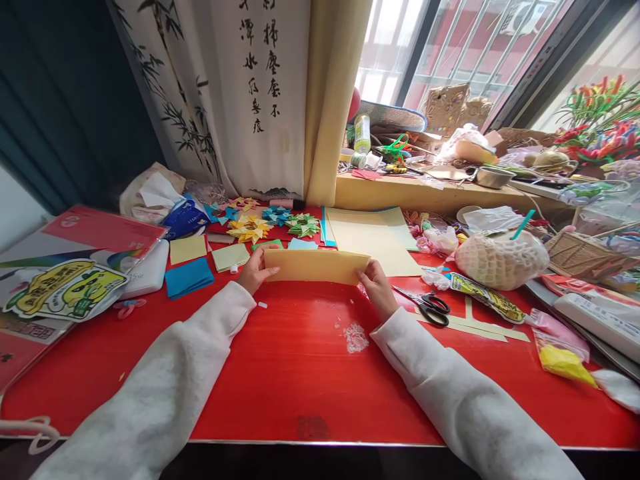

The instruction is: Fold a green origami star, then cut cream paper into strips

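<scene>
My left hand [257, 269] and my right hand [376, 288] pinch the two ends of a long strip of pale yellow paper [316, 267], stretched out level above the red table. Behind the strip lie sheets of cream paper [367, 230]. Left of my left hand are a blue paper stack [189, 278], a yellow paper square [188, 250] and a pale green one [230, 256]. Folded paper stars, one yellow [249, 229] and one green [303, 225], sit further back. Black-handled scissors [431, 307] rest open to the right of my right hand.
White scraps [356, 339] lie on the red table [300, 387]. Cut paper strips [475, 327] and a yellow bag [565, 365] are at the right. A netted ball-shaped thing [503, 257] stands behind them. Left, a plastic-covered folder [95, 233] fills the corner.
</scene>
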A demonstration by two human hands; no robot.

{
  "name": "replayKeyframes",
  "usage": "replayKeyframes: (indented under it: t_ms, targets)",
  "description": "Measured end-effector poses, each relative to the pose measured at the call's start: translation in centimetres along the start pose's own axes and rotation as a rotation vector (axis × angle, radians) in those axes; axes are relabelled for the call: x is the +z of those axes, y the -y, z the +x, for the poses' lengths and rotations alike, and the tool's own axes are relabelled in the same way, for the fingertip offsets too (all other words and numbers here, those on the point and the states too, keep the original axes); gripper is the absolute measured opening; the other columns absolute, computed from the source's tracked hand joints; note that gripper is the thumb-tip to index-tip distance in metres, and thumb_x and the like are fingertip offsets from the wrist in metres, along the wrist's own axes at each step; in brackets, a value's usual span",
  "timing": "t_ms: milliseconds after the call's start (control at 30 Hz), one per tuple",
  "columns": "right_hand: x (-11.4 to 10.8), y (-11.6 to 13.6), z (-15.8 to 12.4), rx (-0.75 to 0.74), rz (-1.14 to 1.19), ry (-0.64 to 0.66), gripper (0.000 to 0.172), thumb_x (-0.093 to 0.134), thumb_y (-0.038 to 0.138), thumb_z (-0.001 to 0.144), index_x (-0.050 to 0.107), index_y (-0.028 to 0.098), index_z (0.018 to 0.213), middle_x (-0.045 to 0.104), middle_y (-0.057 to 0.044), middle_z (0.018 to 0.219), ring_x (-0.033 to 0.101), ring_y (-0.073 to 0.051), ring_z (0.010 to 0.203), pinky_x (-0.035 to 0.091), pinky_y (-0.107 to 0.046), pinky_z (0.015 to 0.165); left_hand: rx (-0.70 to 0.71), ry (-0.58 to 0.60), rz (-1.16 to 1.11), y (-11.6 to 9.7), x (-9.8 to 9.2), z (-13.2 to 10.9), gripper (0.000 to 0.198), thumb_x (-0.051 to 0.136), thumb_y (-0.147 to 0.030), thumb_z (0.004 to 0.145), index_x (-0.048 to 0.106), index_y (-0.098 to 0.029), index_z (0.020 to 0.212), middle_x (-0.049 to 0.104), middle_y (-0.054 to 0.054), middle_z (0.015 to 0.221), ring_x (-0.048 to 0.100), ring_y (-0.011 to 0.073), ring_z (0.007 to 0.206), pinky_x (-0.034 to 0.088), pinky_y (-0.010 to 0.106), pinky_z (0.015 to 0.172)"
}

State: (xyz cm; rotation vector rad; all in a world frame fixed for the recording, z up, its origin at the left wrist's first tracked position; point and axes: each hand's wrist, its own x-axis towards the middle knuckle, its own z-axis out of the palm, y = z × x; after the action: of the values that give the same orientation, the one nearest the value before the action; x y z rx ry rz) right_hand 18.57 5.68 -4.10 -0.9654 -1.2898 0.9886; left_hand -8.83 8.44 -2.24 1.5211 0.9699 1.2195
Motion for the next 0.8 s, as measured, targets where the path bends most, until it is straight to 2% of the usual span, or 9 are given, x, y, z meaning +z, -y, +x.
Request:
replayKeyframes:
  t_ms: [167,333,567,800]
  targets:
    - [0.1,0.1,-0.1,0.013,-0.020,0.023,0.028,0.052,0.032,0.072,0.049,0.021,0.098,0.057,-0.003,0.105,0.050,-0.016,0.101,0.038,-0.034,0.090,-0.022,0.028,0.005,0.2,0.3,0.1,0.058,0.061,-0.029,0.061,0.038,-0.017,0.113,0.050,0.010,0.115,0.046,0.0245,0.109,0.040,0.034,0.087]
    - [0.0,-0.1,-0.2,0.020,-0.034,0.041,0.030,0.051,0.033,0.073,0.052,0.022,0.101,0.057,-0.002,0.106,0.051,-0.017,0.100,0.038,-0.034,0.089,-0.064,0.053,0.022,-0.1,0.6,0.0,0.062,0.063,-0.036,0.061,0.039,-0.015,0.113,0.053,0.010,0.113,0.047,0.0235,0.107,0.042,0.033,0.086]
    - [-0.1,-0.6,-0.4,0.013,-0.092,0.016,0.027,0.050,0.031,0.074,0.052,0.021,0.099,0.059,-0.002,0.099,0.052,-0.016,0.094,0.038,-0.034,0.087,-0.155,0.037,0.123,0.8,0.1,0.2,0.051,0.064,-0.046,0.059,0.055,-0.016,0.099,0.063,0.008,0.098,0.054,0.0240,0.098,0.043,0.035,0.084]
    - [-0.1,-0.4,-0.7,0.020,-0.180,-0.039,0.024,0.050,0.031,0.073,0.054,0.019,0.093,0.059,-0.002,0.093,0.052,-0.018,0.089,0.039,-0.036,0.084,-0.165,0.015,0.189,1.6,-0.3,0.2,0.049,0.067,-0.047,0.055,0.062,-0.016,0.092,0.066,0.007,0.094,0.056,0.0260,0.094,0.042,0.038,0.085]
